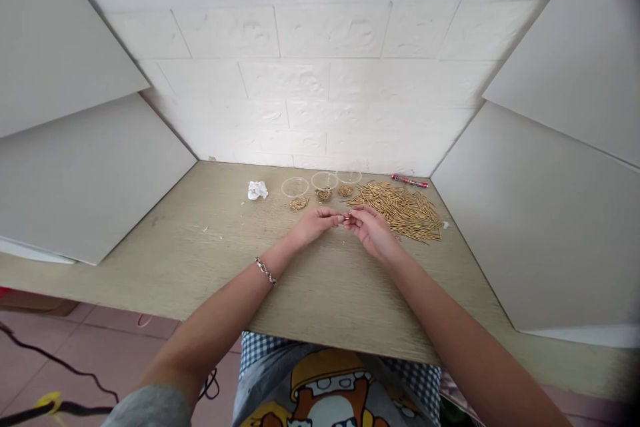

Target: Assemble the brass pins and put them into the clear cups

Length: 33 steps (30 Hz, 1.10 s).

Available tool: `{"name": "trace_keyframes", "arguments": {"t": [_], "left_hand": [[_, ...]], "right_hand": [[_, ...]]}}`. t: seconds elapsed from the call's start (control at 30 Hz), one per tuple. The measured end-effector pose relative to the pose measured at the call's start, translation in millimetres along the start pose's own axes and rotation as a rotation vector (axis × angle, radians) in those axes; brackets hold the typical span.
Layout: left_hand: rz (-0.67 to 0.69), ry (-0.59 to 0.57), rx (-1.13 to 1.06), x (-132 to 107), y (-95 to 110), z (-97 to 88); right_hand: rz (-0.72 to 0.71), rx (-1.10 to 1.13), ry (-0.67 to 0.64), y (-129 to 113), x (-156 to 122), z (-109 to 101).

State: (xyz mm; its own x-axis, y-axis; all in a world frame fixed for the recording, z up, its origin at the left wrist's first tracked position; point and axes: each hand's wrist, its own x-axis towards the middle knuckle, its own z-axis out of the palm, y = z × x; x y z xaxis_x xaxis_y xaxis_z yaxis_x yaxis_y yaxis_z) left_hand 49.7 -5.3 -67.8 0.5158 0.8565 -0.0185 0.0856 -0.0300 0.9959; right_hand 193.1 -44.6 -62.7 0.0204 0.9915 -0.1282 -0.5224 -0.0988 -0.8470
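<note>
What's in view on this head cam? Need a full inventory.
wood-grain tabletop: 1, pale beige, under everything
brick-pattern wall: 1, white, behind the tabletop
side panels: 2 visible sets, pale grey, left and right
crumpled tissue: 1, white, far left of the cups
clear cups: 3, transparent, in a row, small gold pieces inside
short rods: many, gold, loose pile right of the cups
marker: 1, red, behind the pile
tiled floor: 1, pink, below left
cable: 1, black, on the floor
bracelet: 1, silver, left wrist
left hand: 1, fingertips meeting the right hand's over something too small to tell
right hand: 1, above the tabletop, beside the pile
</note>
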Motion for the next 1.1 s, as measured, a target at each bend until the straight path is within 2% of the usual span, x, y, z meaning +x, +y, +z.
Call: {"name": "trace_keyframes", "arguments": {"t": [0.2,0.33,0.43,0.57,0.73,0.93,1.1], "left_hand": [[-0.052,-0.036,-0.01,-1.2,1.5,1.1],[-0.062,0.0,-0.006,-1.3,2.7,3.3],[-0.075,0.032,-0.011,-1.1,3.2,3.0],[-0.087,0.045,-0.015,-1.0,4.4,2.4],[-0.097,0.064,-0.037,-0.2,4.0,2.3],[-0.094,0.082,-0.034,-0.1,3.5,1.9],[-0.089,0.09,-0.01,-0.2,3.2,2.1]], "right_hand": [[-0.086,-0.042,0.045,4.4,1.9,-1.8],[-0.108,-0.142,0.114,7.0,5.5,-4.8],[-0.126,-0.256,0.103,7.5,6.6,-6.0],[-0.232,-0.505,0.059,5.9,4.6,-6.7],[-0.419,-0.796,0.105,2.6,1.9,-8.5],[-0.563,-0.921,0.162,1.1,0.1,-9.3],[-0.593,-0.961,0.121,3.8,0.2,-9.2]]}}
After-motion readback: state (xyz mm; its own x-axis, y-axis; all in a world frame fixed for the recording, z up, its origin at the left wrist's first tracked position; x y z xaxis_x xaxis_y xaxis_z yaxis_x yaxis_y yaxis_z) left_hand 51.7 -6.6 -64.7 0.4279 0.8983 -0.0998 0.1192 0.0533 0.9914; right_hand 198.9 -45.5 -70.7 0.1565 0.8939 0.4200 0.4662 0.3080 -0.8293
